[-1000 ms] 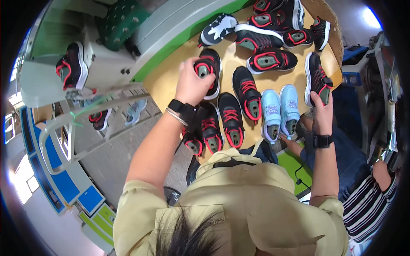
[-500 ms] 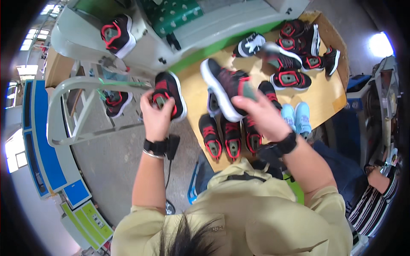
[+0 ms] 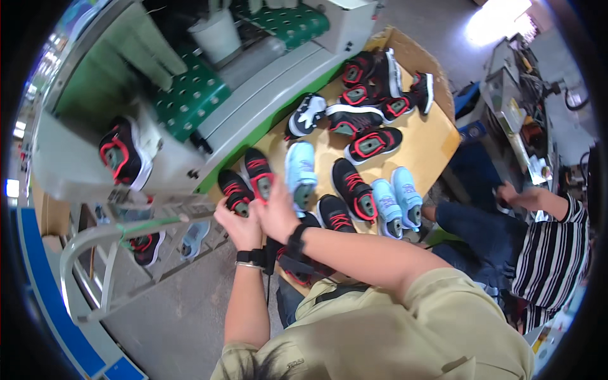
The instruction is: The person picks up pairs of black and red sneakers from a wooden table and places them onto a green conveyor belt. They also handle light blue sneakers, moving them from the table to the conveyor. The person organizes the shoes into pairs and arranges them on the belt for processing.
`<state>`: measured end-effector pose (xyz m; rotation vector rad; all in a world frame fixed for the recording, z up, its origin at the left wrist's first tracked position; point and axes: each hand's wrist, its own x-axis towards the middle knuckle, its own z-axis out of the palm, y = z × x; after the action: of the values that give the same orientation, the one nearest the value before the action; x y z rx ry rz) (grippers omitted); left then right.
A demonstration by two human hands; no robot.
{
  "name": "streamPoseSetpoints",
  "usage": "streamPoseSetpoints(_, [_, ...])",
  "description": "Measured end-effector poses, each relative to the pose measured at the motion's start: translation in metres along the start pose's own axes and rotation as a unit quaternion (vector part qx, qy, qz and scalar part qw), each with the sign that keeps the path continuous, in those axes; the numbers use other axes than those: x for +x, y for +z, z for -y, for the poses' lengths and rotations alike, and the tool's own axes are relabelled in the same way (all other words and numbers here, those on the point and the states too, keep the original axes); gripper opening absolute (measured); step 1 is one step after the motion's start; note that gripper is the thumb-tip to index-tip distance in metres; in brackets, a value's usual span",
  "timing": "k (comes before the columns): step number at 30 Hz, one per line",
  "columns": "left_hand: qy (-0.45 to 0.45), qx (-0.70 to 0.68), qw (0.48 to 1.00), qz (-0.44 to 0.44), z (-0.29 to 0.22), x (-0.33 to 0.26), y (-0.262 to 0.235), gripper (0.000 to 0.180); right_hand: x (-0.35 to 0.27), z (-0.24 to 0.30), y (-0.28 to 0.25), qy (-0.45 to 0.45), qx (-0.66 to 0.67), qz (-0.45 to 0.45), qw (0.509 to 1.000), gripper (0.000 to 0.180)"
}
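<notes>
Landmark: the tan cardboard sheet [image 3: 437, 142] covered with shoes, lying just beside the long grey-and-green machine [image 3: 266, 95]. Left hand [image 3: 237, 225] sits at the near-left edge of the sheet, fingers curled around a black shoe with red trim [image 3: 235, 190], which lies toe-away with its heel end in the grip. Right hand [image 3: 277, 215] is just beside the left, touching it, closed on a second black-and-red shoe [image 3: 259, 177] that stands immediately right of the first; the two shoes are side by side and nearly parallel. Both wrists carry black bands. A light blue shoe [image 3: 299, 174] stands just right of the held pair, on the sheet, close to the right hand's fingertips; whether it touches them cannot be told. Further right on the sheet: another black-and-red shoe [image 3: 353, 190], then a pair of light blue shoes [image 3: 397, 201] at the near-right edge. At the far end of the sheet, a heap of black-and-red shoes [image 3: 373, 95], partly stacked. Off the sheet, to its left, a single black-and-red shoe [image 3: 123, 155] rests on the machine's grey ledge. Right of the sheet a second person in a striped shirt [image 3: 548, 253] is seated, hands apart from the shoes.
</notes>
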<state>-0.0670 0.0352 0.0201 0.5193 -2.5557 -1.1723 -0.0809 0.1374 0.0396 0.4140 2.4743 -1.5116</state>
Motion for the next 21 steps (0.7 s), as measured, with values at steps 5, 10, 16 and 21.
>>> streamPoseSetpoints(5, [0.017, 0.051, 0.988, 0.146, 0.027, 0.022, -0.019, 0.069, 0.052, 0.008, -0.005, 0.005, -0.137, 0.146, 0.98, 0.099])
streamPoseSetpoints(10, [0.092, 0.049, 0.982, 0.16, 0.04, 0.033, -0.025, 0.08, 0.118, 0.025, -0.099, -0.357, -0.439, -0.106, 0.818, 0.069])
streamPoseSetpoints(16, [0.007, 0.056, 0.986, 0.158, -0.004, 0.029, -0.037, 0.062, 0.138, 0.017, -0.161, -0.369, -0.211, -0.046, 0.904, 0.044])
streamPoseSetpoints(21, [-0.081, -0.596, 0.764, 0.235, -0.097, -0.01, -0.011, 0.117, 0.024, 0.017, -0.126, -0.437, 0.016, -0.093, 0.895, 0.07])
